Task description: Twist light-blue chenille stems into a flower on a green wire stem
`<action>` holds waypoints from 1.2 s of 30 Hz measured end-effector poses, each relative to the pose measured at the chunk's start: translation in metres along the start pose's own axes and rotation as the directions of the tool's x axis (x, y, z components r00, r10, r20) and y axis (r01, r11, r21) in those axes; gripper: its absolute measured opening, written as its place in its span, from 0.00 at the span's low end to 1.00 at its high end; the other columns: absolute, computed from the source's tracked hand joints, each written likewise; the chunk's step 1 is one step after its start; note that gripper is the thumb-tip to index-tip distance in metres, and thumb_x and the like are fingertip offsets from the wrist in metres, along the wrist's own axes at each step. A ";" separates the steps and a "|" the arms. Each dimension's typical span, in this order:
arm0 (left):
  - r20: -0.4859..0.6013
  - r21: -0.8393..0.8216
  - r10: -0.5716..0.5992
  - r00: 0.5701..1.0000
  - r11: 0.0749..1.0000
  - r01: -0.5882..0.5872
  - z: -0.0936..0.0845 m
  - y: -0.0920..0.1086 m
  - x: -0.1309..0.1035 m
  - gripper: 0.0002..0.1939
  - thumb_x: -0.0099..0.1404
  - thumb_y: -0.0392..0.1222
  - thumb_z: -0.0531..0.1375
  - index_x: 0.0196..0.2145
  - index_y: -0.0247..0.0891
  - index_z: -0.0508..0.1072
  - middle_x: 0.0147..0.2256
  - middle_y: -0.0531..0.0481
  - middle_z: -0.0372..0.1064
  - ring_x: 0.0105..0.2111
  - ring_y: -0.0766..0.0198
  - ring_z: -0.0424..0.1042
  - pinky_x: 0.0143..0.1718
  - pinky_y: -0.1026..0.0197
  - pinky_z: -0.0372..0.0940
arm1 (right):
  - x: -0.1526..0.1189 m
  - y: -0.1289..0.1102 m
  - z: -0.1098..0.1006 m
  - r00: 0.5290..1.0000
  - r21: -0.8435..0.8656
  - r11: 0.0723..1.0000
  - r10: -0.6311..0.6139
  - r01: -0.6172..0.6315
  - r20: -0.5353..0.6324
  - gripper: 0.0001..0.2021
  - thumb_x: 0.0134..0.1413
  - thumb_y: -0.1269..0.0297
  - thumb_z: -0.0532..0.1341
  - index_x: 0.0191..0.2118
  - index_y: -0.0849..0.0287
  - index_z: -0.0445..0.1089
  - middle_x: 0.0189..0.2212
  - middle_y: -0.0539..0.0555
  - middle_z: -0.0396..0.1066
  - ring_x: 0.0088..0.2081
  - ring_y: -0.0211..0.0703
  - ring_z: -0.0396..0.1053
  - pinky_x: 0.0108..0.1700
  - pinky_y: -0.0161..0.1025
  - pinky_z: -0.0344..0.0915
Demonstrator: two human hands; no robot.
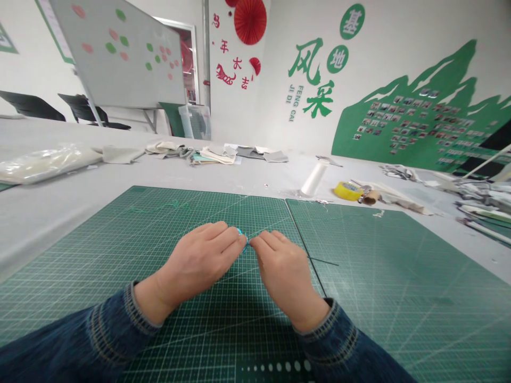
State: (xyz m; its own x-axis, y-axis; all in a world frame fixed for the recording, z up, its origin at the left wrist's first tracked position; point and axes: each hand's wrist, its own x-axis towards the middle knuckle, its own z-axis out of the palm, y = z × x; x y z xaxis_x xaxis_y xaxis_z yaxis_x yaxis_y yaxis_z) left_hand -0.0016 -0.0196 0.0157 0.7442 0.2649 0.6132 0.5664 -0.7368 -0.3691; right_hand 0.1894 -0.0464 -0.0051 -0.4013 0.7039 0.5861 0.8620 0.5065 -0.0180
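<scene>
Above the green cutting mat (167, 213), both hands meet fingertip to fingertip. Closed in a pinch, my left hand (203, 255) grips a small bright blue thing (239, 232); only slivers of it show past the fingers, so its kind is hidden. My right hand (283, 268) is closed too, thumb and fingers pressed together right at the blue thing's edge. What those right fingertips hold is covered. A thin dark strip (325, 261) lies on the mat just right of my right hand.
A second green mat (399, 276) adjoins on the right. Beyond the mats are a white thread cone (314, 178), a yellow tape roll (348, 191) and fabric scraps (215, 154). A plastic-wrapped bundle (48, 162) lies at left. Green thread (173, 204) rests on the mat.
</scene>
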 end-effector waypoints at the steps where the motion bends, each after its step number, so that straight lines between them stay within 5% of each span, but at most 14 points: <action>1: 0.018 -0.003 -0.005 1.000 1.000 0.005 0.000 -0.001 0.000 0.10 0.71 0.33 0.54 0.37 0.33 0.76 0.26 0.50 0.68 0.27 0.59 0.63 0.28 0.56 0.61 | 0.000 0.001 -0.001 0.999 -0.002 1.000 -0.028 0.028 0.019 0.10 0.62 0.76 0.56 0.30 0.59 0.69 0.27 0.52 0.69 0.31 0.45 0.61 0.32 0.41 0.54; 6: 0.124 -0.203 -0.090 0.988 0.973 0.114 0.002 -0.016 -0.003 0.11 0.71 0.38 0.56 0.36 0.36 0.78 0.29 0.49 0.71 0.30 0.60 0.67 0.32 0.57 0.62 | 0.002 0.009 -0.002 0.975 0.154 0.979 -0.159 0.135 0.154 0.09 0.61 0.76 0.58 0.31 0.59 0.71 0.28 0.51 0.70 0.31 0.43 0.64 0.32 0.40 0.56; 10: 0.270 -0.531 -0.257 0.928 0.764 0.366 0.006 -0.031 -0.004 0.07 0.67 0.40 0.62 0.32 0.40 0.79 0.28 0.53 0.73 0.31 0.64 0.70 0.34 0.61 0.63 | 0.006 0.013 -0.008 0.978 0.519 0.854 -0.127 0.024 0.164 0.09 0.61 0.77 0.59 0.34 0.58 0.74 0.31 0.49 0.75 0.35 0.39 0.69 0.38 0.37 0.62; 16: 0.554 -0.747 -0.376 0.743 0.171 0.643 0.014 -0.038 -0.005 0.04 0.61 0.41 0.65 0.29 0.40 0.80 0.29 0.53 0.74 0.31 0.65 0.70 0.35 0.62 0.62 | 0.012 0.011 -0.019 0.953 0.835 0.461 0.149 -0.301 0.262 0.07 0.52 0.77 0.66 0.31 0.56 0.77 0.27 0.47 0.74 0.30 0.36 0.69 0.33 0.34 0.62; 20: 0.643 -0.731 -0.418 0.642 -0.085 0.677 0.020 -0.031 -0.006 0.07 0.61 0.45 0.64 0.30 0.39 0.78 0.25 0.55 0.69 0.28 0.66 0.65 0.33 0.62 0.58 | 0.012 0.012 -0.014 0.845 0.898 -0.023 0.329 -0.440 0.422 0.02 0.51 0.71 0.67 0.31 0.56 0.75 0.23 0.48 0.73 0.23 0.33 0.62 0.26 0.32 0.55; 23: 0.666 -0.722 -0.427 0.611 -0.165 0.672 0.023 -0.024 -0.007 0.08 0.63 0.45 0.62 0.33 0.40 0.78 0.25 0.55 0.66 0.28 0.67 0.62 0.31 0.62 0.56 | 0.011 0.014 -0.008 0.768 0.860 -0.284 0.390 -0.424 0.508 0.04 0.48 0.68 0.69 0.30 0.59 0.74 0.22 0.49 0.72 0.22 0.31 0.59 0.23 0.30 0.48; 26: 0.686 -0.713 -0.405 0.604 -0.209 0.669 0.024 -0.021 -0.007 0.08 0.63 0.41 0.59 0.36 0.39 0.78 0.27 0.54 0.66 0.28 0.66 0.61 0.30 0.62 0.55 | 0.011 0.016 -0.004 0.714 0.808 -0.427 0.404 -0.405 0.572 0.07 0.44 0.68 0.71 0.29 0.60 0.73 0.23 0.49 0.72 0.22 0.30 0.59 0.24 0.29 0.48; 36: 0.588 -0.789 -0.489 0.644 -0.170 0.591 0.022 -0.011 -0.001 0.06 0.63 0.42 0.60 0.35 0.37 0.72 0.24 0.56 0.61 0.24 0.68 0.58 0.25 0.65 0.52 | 0.012 0.014 -0.004 0.678 0.795 -0.456 0.435 -0.401 0.592 0.10 0.41 0.67 0.73 0.29 0.60 0.72 0.23 0.49 0.71 0.22 0.31 0.58 0.23 0.30 0.47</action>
State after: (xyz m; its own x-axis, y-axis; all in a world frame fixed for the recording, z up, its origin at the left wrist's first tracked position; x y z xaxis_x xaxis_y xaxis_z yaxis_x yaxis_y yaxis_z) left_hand -0.0013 0.0022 0.0036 0.4105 0.8968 0.1651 0.0642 -0.2090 0.9758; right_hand 0.1980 -0.0323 0.0049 -0.0800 0.9928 -0.0895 -0.4778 -0.1170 -0.8706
